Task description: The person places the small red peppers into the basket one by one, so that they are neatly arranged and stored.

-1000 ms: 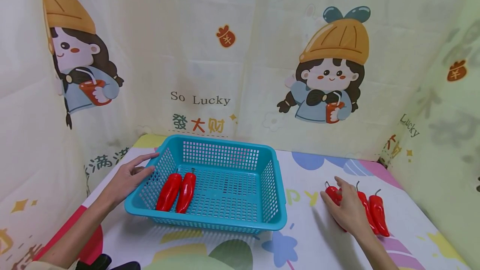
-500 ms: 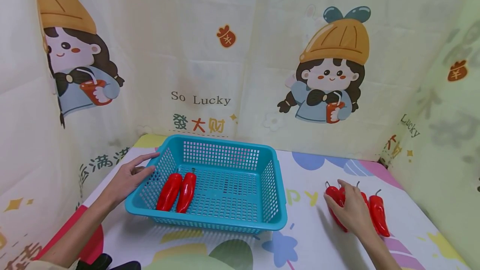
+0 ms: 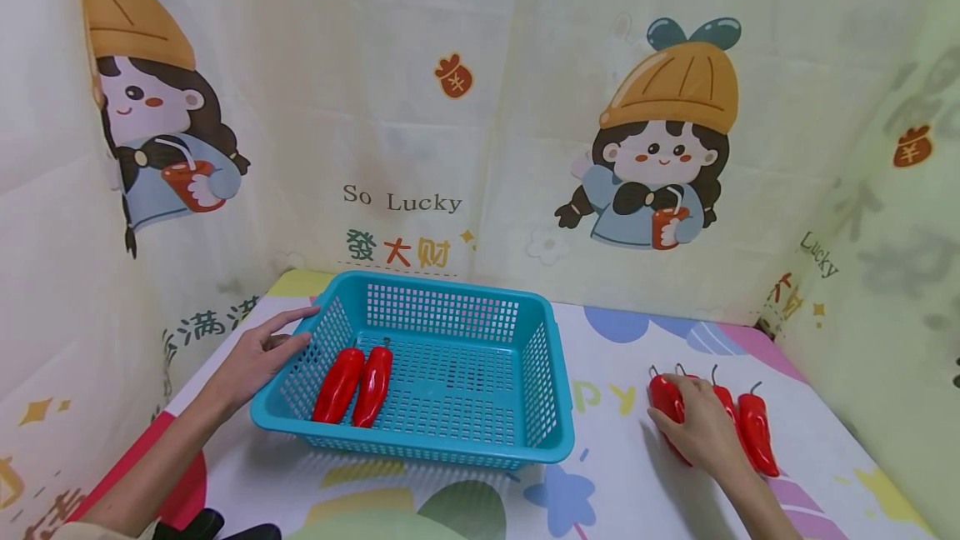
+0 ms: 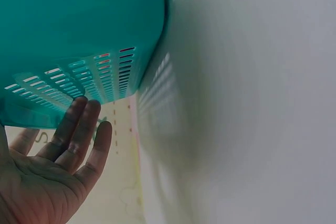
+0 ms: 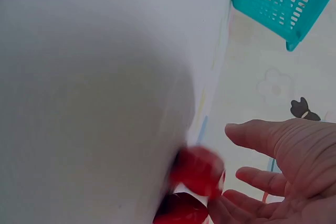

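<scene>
Two glossy red peppers (image 3: 339, 385) lie side by side in the left part of a turquoise plastic basket (image 3: 442, 284). My left hand (image 3: 253, 361) rests at the basket's left side. In the left wrist view its loosely extended fingers (image 4: 79, 135) touch the perforated wall. To the right, my right hand (image 3: 705, 423) reaches down over a row of several more red peppers (image 3: 756, 432), covering part of the middle ones. The leftmost pepper (image 3: 663, 397) shows beside its thumb. In the right wrist view, thumb and fingers are spread apart, with fingertips against a blurred red pepper (image 5: 199, 169).
A patterned cloth (image 3: 615, 473) covers the table, and printed fabric (image 3: 510, 107) hangs around the back and sides. A black object (image 3: 225, 527) shows at the bottom left edge. White table surface lies between the basket and the pepper row.
My right hand has lowered over the pepper row and its fingers have bent down, showing more of the stems. The left hand and the basket have stayed in place.
</scene>
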### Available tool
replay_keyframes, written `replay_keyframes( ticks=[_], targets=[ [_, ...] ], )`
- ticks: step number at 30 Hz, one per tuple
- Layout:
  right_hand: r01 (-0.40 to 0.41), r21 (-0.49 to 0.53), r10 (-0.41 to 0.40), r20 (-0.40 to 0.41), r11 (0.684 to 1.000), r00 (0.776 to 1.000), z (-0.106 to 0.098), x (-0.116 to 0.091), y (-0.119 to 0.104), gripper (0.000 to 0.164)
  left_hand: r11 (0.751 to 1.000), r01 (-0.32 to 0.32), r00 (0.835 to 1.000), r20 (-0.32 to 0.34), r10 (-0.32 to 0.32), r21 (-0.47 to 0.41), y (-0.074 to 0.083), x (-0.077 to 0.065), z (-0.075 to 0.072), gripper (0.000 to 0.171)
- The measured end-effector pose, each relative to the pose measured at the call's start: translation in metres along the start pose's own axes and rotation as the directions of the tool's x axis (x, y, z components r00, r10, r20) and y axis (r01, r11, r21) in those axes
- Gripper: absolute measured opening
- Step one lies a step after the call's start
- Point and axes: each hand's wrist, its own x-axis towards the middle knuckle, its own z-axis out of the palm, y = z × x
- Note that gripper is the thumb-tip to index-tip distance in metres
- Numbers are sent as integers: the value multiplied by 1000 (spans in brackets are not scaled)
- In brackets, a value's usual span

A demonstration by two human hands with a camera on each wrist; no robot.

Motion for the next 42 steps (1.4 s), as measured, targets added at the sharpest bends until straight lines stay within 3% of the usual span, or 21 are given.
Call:
replay_keyframes(
  ticks=[14, 31, 42],
  targets=[
    [-11, 32, 10, 38, 999, 999, 1, -1, -2, 71, 1000, 2, 1000, 1, -2, -10, 0, 0, 0, 62],
    [11, 37, -11, -10, 999, 1000, -1, -2, -2, 66, 1000, 11, 1000, -1, -11, 6, 1, 0, 0, 63],
    [63, 60, -58, -75, 996, 995, -11, -8, -19, 61, 1000, 8, 1000, -4, -8, 6, 1, 0, 0, 63]
  ],
)
